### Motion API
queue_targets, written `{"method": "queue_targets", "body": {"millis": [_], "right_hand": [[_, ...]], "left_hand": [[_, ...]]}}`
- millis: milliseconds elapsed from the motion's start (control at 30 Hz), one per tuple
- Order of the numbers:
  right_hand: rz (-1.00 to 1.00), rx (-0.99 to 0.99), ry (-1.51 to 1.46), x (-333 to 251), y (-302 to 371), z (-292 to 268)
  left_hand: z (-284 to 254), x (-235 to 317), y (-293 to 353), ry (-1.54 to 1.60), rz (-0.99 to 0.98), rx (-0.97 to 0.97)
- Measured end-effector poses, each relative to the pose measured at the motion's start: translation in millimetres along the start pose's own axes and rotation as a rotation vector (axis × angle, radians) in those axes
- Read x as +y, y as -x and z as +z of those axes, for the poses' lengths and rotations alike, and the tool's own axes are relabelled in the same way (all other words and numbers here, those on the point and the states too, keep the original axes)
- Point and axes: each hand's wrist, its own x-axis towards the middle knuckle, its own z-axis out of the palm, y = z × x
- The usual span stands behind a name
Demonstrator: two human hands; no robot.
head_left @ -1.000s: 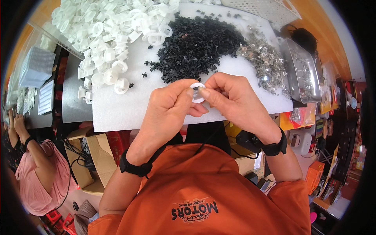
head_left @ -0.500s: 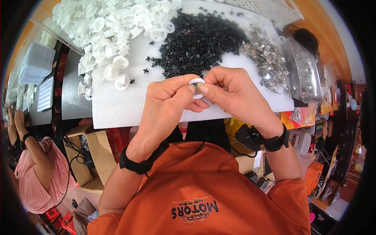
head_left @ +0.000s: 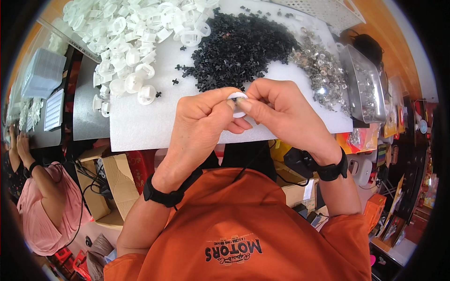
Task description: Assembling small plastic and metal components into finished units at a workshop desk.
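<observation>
Between my two hands is a round white plastic part (head_left: 238,113), with something dark at its middle under my thumbs. My left hand (head_left: 204,114) grips its left side, with thumb and fingers closed. From the right, the thumb and forefinger of my right hand (head_left: 276,105) press on the same part; any small piece in that pinch is hidden. Just beyond my hands lies a heap of small black cross-shaped pieces (head_left: 239,51). White translucent plastic parts (head_left: 133,51) are piled to the left, and small shiny metal pieces (head_left: 323,75) are heaped at the right.
A white foam sheet (head_left: 140,126) covers the table before me. A clear plastic bin (head_left: 363,89) stands at its right edge, a perforated white tray (head_left: 323,9) at the far right. Stacked trays (head_left: 44,72) and a co-worker in pink (head_left: 49,206) are at the left.
My hands stay on the white part in nearly the same place. The thumbs have shifted only slightly over its middle.
</observation>
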Motion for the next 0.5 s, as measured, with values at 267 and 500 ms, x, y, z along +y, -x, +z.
{"method": "queue_targets", "body": {"millis": [267, 500], "right_hand": [[0.169, -0.089, -0.194, -13, 1, -14], [-0.324, 0.237, 0.348, -13, 3, -7]], "left_hand": [[-14, -4, -1, 0.182, -0.037, -0.145], [-16, -2, -4, 0.247, -0.052, -0.158]]}}
